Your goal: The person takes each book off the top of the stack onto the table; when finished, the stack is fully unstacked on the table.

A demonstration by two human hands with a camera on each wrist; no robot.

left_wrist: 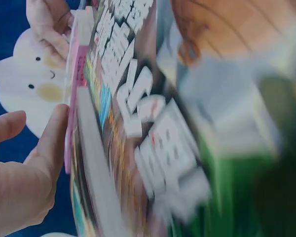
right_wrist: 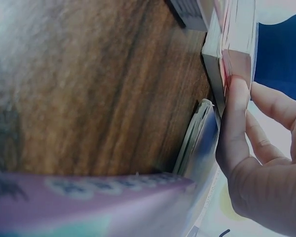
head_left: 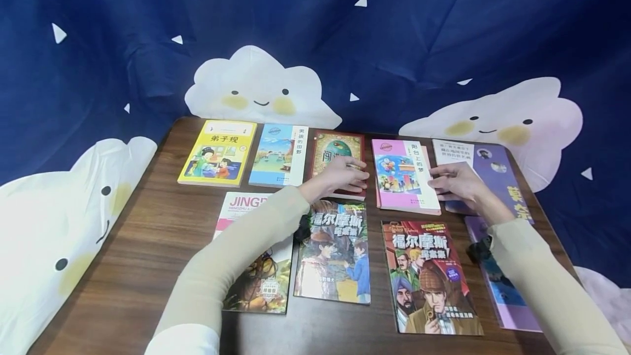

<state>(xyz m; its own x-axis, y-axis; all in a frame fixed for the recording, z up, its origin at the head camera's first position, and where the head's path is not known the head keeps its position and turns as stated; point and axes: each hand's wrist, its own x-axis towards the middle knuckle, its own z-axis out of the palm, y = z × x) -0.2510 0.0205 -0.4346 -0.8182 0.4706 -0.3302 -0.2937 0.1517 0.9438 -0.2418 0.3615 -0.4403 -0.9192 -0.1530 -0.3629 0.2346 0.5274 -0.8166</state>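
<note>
My left hand (head_left: 340,174) reaches over the red-bordered book with a green oval (head_left: 340,147), its fingers stretched toward the pink book (head_left: 401,174). In the left wrist view a fingertip lies right at the pink book's edge (left_wrist: 74,106), and the thumb is spread away. My right hand (head_left: 455,182) is at that book's other side, above the purple book (head_left: 493,174). Seen from the right wrist, the thumb (right_wrist: 237,98) touches the page edge of the upper book (right_wrist: 238,54), with the other fingers loosely extended. Another pink-edged book lies beneath it, mostly hidden.
A yellow book (head_left: 219,152) and a light blue book (head_left: 278,155) lie at the back left of the brown table (head_left: 123,245). Nearer are a white-topped magazine (head_left: 256,284), two detective comics (head_left: 332,256) (head_left: 434,278) and a purple-blue book (head_left: 512,295). A dark blue cloud-patterned curtain (head_left: 394,43) hangs behind.
</note>
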